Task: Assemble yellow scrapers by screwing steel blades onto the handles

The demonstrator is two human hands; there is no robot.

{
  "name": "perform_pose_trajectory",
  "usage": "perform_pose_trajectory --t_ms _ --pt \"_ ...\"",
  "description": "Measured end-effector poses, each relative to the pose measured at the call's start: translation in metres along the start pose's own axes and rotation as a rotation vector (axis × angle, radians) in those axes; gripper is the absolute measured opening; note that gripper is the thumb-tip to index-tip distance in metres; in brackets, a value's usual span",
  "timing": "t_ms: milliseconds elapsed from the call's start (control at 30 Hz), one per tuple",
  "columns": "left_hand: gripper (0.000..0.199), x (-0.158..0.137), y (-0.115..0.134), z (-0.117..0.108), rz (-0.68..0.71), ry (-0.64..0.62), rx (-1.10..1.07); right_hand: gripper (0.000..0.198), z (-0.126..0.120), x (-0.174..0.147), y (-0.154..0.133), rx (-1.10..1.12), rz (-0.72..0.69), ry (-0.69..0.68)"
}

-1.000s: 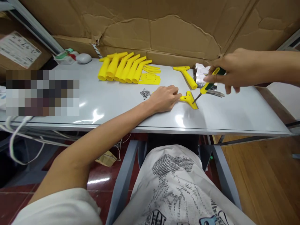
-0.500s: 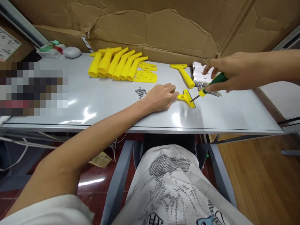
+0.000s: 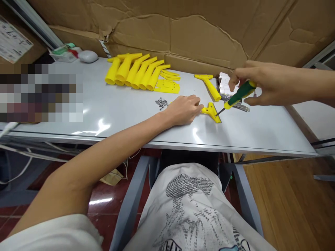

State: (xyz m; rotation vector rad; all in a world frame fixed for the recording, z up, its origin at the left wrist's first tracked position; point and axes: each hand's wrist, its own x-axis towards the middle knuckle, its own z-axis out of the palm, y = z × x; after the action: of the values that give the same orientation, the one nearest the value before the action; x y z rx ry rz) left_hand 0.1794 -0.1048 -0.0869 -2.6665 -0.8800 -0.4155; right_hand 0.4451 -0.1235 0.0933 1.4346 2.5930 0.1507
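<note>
My left hand (image 3: pixel 184 109) is closed around the handle of a yellow scraper (image 3: pixel 212 112) and presses it to the table; its T-shaped head sticks out to the right. A green and yellow screwdriver (image 3: pixel 240 94) leans with its tip on that head. Loosely, with thumb and fingers spread around the handle, my right hand (image 3: pixel 256 82) holds the screwdriver, its yellow end against the palm. Left of my left hand lies a small heap of screws (image 3: pixel 161 103). Another yellow scraper (image 3: pixel 210 87) lies just behind.
Several yellow scraper handles (image 3: pixel 136 73) stand in a row at the back, beside flat yellow plates (image 3: pixel 167 86). Small printed packs (image 3: pixel 225 83) and thin metal strips (image 3: pixel 242 107) lie behind the screwdriver. A white mouse (image 3: pixel 88 56) and a clear tray (image 3: pixel 62 55) sit far left. Cardboard (image 3: pixel 196 38) walls the back.
The fingers of my right hand have opened wider around the screwdriver handle, baring its yellow end. My left hand stays on the scraper. The whole view has shifted slightly.
</note>
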Motion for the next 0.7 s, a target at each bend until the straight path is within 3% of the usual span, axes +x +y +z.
perform_pose_trajectory --t_ms 67,167,200,300,333,433,533,700 --pt "0.023 0.000 0.000 -0.001 0.000 -0.002 -0.003 0.055 -0.002 -0.001 -0.004 -0.019 0.040 -0.033" --pt "0.024 0.000 0.000 -0.001 -0.005 0.005 -0.008 0.031 0.003 -0.004 -0.007 -0.019 0.107 -0.136" --pt "0.024 0.000 0.000 -0.001 -0.006 0.004 -0.006 0.038 0.006 -0.005 -0.008 0.016 0.103 -0.139" --pt "0.023 0.000 0.001 0.000 -0.010 -0.005 0.006 0.100 0.016 -0.010 -0.015 0.207 0.052 -0.035" --pt "0.023 0.001 0.001 0.000 -0.012 -0.008 0.005 0.108 0.017 -0.012 -0.019 0.269 0.030 0.015" --pt "0.020 0.001 0.002 0.001 -0.039 -0.006 -0.017 0.086 0.015 -0.013 -0.038 0.361 -0.039 0.191" --pt "0.023 0.002 0.002 0.002 -0.068 -0.007 -0.036 0.059 0.009 -0.003 -0.058 0.254 -0.040 0.306" --pt "0.027 0.003 0.003 -0.003 -0.091 -0.070 -0.032 0.046 -0.005 0.022 -0.075 -0.050 0.004 0.254"
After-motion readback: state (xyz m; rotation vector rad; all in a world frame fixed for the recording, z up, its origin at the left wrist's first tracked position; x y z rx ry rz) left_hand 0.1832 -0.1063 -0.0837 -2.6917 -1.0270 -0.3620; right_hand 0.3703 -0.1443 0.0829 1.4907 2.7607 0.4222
